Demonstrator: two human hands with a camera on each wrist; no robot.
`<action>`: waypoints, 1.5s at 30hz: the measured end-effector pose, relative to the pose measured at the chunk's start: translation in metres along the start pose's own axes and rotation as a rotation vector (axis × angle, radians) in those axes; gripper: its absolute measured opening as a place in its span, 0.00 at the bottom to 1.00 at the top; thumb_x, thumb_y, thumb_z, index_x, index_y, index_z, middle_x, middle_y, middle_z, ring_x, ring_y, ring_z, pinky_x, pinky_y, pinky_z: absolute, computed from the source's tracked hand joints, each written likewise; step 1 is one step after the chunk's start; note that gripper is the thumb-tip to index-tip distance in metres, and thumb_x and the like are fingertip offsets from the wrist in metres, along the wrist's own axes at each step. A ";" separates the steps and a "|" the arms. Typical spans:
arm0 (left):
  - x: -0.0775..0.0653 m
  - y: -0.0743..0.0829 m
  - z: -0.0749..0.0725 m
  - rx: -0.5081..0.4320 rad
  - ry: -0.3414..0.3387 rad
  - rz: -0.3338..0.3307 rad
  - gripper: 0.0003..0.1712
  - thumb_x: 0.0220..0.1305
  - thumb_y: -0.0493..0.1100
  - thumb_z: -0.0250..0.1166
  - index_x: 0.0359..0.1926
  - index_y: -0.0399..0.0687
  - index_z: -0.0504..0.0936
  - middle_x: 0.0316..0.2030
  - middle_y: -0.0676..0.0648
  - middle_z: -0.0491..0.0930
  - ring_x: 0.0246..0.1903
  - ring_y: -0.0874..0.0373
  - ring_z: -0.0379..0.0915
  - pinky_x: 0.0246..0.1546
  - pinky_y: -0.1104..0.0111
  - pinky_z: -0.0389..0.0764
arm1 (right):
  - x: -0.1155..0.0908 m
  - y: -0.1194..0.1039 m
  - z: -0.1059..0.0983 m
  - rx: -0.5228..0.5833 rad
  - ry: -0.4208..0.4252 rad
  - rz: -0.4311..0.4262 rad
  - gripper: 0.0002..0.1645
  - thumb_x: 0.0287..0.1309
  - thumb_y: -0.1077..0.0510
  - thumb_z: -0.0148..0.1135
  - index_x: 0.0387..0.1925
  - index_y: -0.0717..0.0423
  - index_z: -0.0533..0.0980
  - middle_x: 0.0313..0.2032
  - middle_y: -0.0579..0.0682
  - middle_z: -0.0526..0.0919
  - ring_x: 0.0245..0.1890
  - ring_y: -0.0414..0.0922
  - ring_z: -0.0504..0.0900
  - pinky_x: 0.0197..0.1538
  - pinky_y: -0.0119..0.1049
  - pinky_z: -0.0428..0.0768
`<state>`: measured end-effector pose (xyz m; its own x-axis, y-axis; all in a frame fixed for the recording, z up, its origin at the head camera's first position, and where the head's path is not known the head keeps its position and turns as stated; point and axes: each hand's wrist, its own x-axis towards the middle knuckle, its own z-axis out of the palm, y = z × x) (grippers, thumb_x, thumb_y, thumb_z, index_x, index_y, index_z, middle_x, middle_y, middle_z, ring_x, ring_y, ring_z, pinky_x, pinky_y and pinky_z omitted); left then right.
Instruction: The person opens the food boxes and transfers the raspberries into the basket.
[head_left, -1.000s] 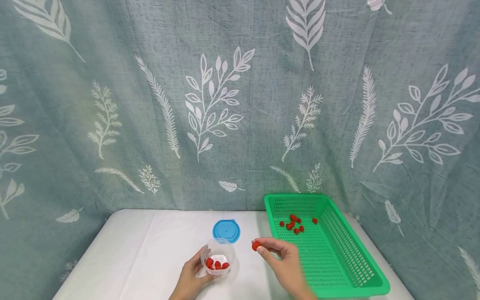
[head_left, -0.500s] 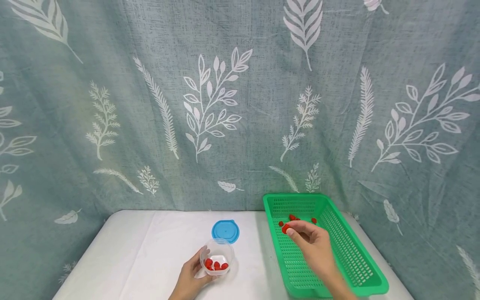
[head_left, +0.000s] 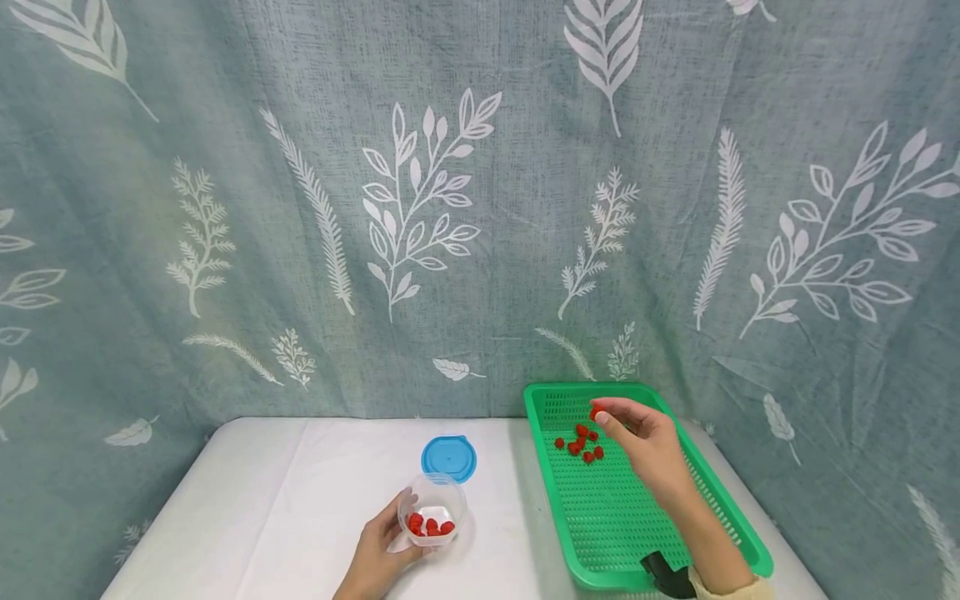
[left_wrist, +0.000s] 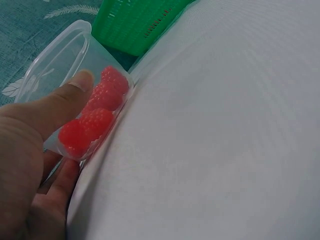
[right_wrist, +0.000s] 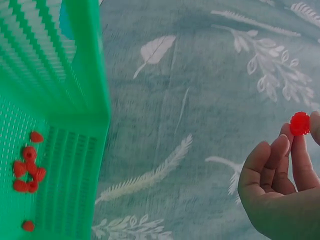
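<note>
My left hand [head_left: 378,550] grips a small clear plastic container [head_left: 453,500] on the white-covered table, thumb on the near side. Several red raspberries [left_wrist: 107,97] lie at its bottom. My right hand [head_left: 645,446] is raised over the far part of the green basket [head_left: 573,533], pinching one raspberry [right_wrist: 300,123] between thumb and fingertips. More raspberries [head_left: 581,442] lie loosely clustered on the basket floor below and left of that hand. A lone one [right_wrist: 28,226] shows apart from them in the right wrist view.
A blue lid [head_left: 448,458] lies flat on the table [head_left: 277,500] just behind the clear container. The basket stands on the right side of the table. A green leaf-patterned curtain [head_left: 480,208] hangs behind and around.
My right hand has moved right and away from me, from beside the container to above the basket's far part, the raspberry still pinched. My left hand and the container have stayed in place.
</note>
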<state>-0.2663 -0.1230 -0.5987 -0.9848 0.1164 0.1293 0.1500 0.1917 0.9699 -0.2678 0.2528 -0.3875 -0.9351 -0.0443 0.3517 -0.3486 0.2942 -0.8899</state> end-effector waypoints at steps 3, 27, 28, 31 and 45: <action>0.000 0.001 0.000 0.032 0.005 -0.008 0.55 0.49 0.44 0.81 0.76 0.40 0.63 0.72 0.37 0.67 0.72 0.38 0.61 0.69 0.57 0.71 | 0.014 0.007 -0.008 0.012 -0.010 0.001 0.22 0.70 0.52 0.63 0.57 0.63 0.79 0.46 0.33 0.84 0.49 0.34 0.82 0.48 0.25 0.83; 0.000 0.004 0.000 0.008 0.003 -0.016 0.55 0.50 0.44 0.81 0.76 0.40 0.63 0.73 0.37 0.66 0.73 0.38 0.60 0.70 0.56 0.70 | 0.084 0.103 -0.032 -0.097 -0.154 0.109 0.27 0.73 0.50 0.59 0.62 0.66 0.75 0.54 0.58 0.84 0.42 0.34 0.83 0.47 0.33 0.84; 0.000 0.004 0.000 0.011 0.004 -0.019 0.55 0.50 0.44 0.81 0.76 0.40 0.63 0.73 0.37 0.66 0.73 0.38 0.60 0.70 0.56 0.70 | 0.085 0.106 -0.032 -0.098 -0.154 0.118 0.27 0.73 0.50 0.59 0.62 0.67 0.75 0.54 0.59 0.84 0.41 0.34 0.83 0.47 0.33 0.84; -0.001 0.004 0.000 0.019 0.005 -0.024 0.55 0.50 0.44 0.81 0.76 0.40 0.63 0.73 0.37 0.65 0.73 0.38 0.60 0.70 0.56 0.70 | 0.088 0.115 -0.031 -0.094 -0.148 0.140 0.26 0.73 0.50 0.59 0.61 0.67 0.75 0.55 0.64 0.83 0.40 0.34 0.83 0.48 0.32 0.85; -0.001 0.002 -0.001 -0.007 0.005 -0.025 0.55 0.49 0.42 0.81 0.76 0.40 0.63 0.73 0.37 0.65 0.73 0.39 0.60 0.70 0.56 0.70 | 0.095 0.156 -0.030 -0.115 -0.156 0.241 0.22 0.72 0.53 0.61 0.54 0.68 0.79 0.43 0.54 0.88 0.33 0.43 0.83 0.38 0.42 0.86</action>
<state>-0.2655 -0.1233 -0.5966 -0.9886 0.1068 0.1063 0.1251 0.1878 0.9742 -0.4092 0.3227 -0.4845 -0.9916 -0.1037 0.0775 -0.1143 0.4200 -0.9003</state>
